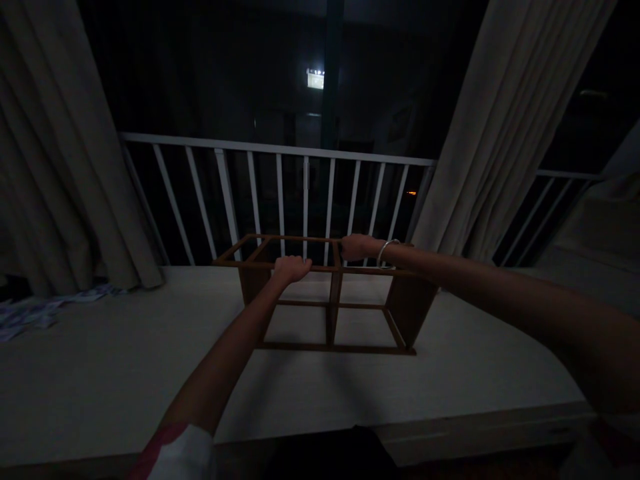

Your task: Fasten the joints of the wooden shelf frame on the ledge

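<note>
A brown wooden shelf frame lies on its side on the pale ledge in front of me, its open compartments showing the surface beneath. My left hand is closed around the near upper rail, left of the middle divider. Close to that divider, my right hand is closed at the top of the frame, with its fingertips partly hidden. A silver bangle circles my right wrist.
The wide pale ledge carries the frame. Behind it runs a white metal railing before a dark window. Beige curtains hang at left and right. Scattered papers lie at the far left.
</note>
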`<state>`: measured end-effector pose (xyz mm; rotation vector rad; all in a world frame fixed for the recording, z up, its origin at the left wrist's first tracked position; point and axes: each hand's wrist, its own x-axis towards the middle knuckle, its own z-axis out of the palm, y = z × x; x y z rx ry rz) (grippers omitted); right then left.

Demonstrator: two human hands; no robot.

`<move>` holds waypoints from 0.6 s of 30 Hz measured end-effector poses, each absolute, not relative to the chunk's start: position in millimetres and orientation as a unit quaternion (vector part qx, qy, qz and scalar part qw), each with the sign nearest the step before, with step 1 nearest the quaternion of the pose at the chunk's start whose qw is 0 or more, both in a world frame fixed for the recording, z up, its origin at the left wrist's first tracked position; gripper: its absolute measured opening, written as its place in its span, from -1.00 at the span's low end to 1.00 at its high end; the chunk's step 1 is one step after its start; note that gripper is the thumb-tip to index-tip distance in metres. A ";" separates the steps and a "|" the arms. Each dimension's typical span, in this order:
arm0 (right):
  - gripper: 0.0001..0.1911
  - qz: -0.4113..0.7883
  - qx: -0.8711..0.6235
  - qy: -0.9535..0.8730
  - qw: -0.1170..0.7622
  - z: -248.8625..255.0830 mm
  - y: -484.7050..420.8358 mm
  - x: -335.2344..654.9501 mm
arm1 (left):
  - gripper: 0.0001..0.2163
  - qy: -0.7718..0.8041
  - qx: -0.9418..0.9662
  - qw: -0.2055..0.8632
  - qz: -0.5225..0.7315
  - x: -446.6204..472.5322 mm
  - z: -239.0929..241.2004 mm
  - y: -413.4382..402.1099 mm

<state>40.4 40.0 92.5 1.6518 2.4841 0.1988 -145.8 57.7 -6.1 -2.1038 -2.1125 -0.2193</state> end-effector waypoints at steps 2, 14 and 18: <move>-0.61 0.069 0.577 0.810 0.073 93.5 40.6 36.6 | -0.41 -0.709 -0.696 0.080 -0.084 -146.0 -7.6 58.8; -0.61 0.019 0.623 0.782 0.032 90.2 42.9 27.9 | -0.41 -0.702 -0.701 0.077 -0.095 -149.1 -8.0 54.5; -0.63 0.019 0.615 0.788 0.005 102.3 48.8 33.9 | -0.40 -0.708 -0.698 0.065 -0.084 -148.6 -5.7 52.8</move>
